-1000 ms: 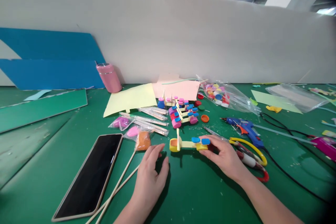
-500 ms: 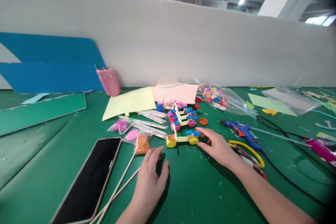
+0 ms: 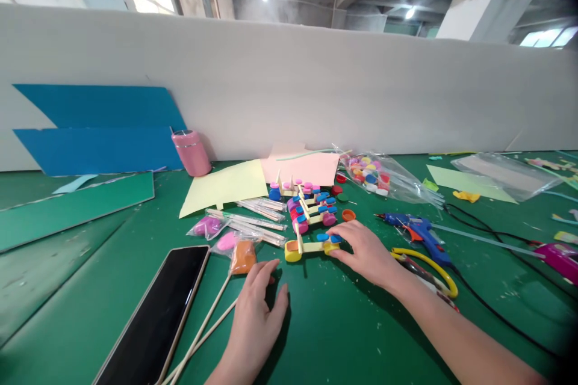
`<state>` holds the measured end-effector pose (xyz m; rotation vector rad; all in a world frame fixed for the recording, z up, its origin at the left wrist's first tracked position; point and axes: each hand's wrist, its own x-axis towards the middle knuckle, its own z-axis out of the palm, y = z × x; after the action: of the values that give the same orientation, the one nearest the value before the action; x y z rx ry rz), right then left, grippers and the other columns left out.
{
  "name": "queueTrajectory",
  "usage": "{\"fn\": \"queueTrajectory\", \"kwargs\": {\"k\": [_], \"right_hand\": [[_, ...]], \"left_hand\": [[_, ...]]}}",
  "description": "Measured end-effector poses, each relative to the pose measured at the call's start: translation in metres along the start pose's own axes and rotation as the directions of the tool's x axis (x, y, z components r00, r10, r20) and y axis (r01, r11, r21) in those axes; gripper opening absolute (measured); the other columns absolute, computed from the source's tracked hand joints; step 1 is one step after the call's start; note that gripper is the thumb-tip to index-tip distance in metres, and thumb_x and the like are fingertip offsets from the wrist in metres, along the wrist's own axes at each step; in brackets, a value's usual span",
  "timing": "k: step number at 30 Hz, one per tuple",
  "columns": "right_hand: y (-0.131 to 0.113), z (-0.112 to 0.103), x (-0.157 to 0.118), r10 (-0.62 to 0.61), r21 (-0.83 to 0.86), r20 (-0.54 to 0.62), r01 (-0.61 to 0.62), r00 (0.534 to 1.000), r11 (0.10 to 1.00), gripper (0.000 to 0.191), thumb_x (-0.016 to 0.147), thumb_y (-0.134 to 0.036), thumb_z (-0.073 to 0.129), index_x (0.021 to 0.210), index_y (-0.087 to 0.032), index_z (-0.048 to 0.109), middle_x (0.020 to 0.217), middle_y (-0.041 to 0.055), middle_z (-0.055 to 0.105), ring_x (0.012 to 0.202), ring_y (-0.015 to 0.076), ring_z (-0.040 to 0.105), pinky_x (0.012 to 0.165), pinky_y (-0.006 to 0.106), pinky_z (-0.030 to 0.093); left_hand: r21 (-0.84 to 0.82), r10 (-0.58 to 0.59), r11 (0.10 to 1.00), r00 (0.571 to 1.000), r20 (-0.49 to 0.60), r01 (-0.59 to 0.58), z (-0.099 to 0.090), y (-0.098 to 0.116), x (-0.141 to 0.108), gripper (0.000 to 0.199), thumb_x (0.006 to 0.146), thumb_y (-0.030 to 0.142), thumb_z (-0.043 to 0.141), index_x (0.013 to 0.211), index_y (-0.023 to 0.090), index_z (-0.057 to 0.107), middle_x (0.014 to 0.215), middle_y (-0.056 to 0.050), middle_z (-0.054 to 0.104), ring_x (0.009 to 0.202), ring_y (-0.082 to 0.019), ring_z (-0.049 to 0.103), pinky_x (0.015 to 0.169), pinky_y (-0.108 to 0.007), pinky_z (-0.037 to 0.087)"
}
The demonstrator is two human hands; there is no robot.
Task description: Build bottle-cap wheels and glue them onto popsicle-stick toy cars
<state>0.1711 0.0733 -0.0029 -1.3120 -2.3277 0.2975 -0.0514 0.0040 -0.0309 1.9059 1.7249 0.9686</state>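
A small craft piece [image 3: 311,246] with yellow wheels, a pale stick body and blue caps lies on the green table. The thumb and fingers of my right hand [image 3: 365,252] close around its right yellow wheel. My left hand [image 3: 259,313] rests to the lower left, fingers apart and holding nothing, beside an orange clay packet [image 3: 244,257]. Just behind the yellow piece stand several similar pieces [image 3: 311,210] with pink, red and blue parts.
To the left lie a phone [image 3: 158,313], thin wooden sticks [image 3: 205,325] and wrapped sticks [image 3: 257,222]. On the right are a blue glue gun [image 3: 418,231], yellow-handled pliers [image 3: 428,264] and cables. A pink cup [image 3: 192,153] and a bag of caps [image 3: 370,174] stand farther back.
My right hand has moved slightly left and closed on the yellow wheel. My left hand stays open. The camera view has tilted up a little.
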Motion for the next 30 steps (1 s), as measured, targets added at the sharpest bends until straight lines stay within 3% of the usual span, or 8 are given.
{"fn": "queueTrajectory", "kwargs": {"k": [6,11,16,30], "right_hand": [[0.013,-0.008,0.006,-0.056,-0.031,0.031,0.057,0.998,0.998,0.023,0.077,-0.026,0.061,0.101,-0.023,0.060,0.101,0.0034,0.065,0.094,0.0221,0.055,0.079,0.035,0.044],[0.018,-0.006,0.012,-0.058,-0.079,0.031,0.061,0.998,0.995,0.026,0.077,-0.024,0.061,0.103,-0.022,0.059,0.104,0.0036,0.064,0.096,0.0219,0.054,0.081,0.034,0.043],[0.020,-0.004,0.018,-0.038,-0.142,0.043,0.044,0.998,0.989,0.029,0.076,-0.022,0.062,0.105,-0.021,0.059,0.103,0.0044,0.064,0.095,0.0224,0.054,0.079,0.033,0.043],[0.018,-0.003,0.034,0.014,-0.271,0.075,0.007,0.997,0.963,0.030,0.078,-0.026,0.060,0.107,-0.019,0.058,0.106,0.0052,0.064,0.095,0.0223,0.056,0.077,0.030,0.043]], "left_hand": [[0.025,-0.035,0.999,0.999,0.011,0.035,0.004,0.007,0.018,0.041,0.074,0.027,0.050,0.112,0.011,0.048,0.091,-0.010,0.056,0.073,-0.019,0.057,0.062,-0.034,0.050],[0.034,0.034,0.999,0.998,-0.061,-0.032,0.019,0.012,0.040,0.045,0.069,0.020,0.054,0.112,0.012,0.049,0.092,-0.009,0.057,0.069,-0.018,0.057,0.063,-0.033,0.050],[0.036,0.057,0.998,0.995,-0.083,-0.055,0.029,0.013,0.056,0.042,0.069,0.016,0.053,0.111,0.015,0.049,0.093,-0.007,0.059,0.078,-0.020,0.059,0.068,-0.034,0.050],[0.053,0.008,0.999,0.993,-0.117,-0.001,0.034,0.009,0.082,0.036,0.070,0.008,0.050,0.106,0.013,0.054,0.093,-0.010,0.065,0.086,-0.024,0.062,0.075,-0.037,0.049]]}}
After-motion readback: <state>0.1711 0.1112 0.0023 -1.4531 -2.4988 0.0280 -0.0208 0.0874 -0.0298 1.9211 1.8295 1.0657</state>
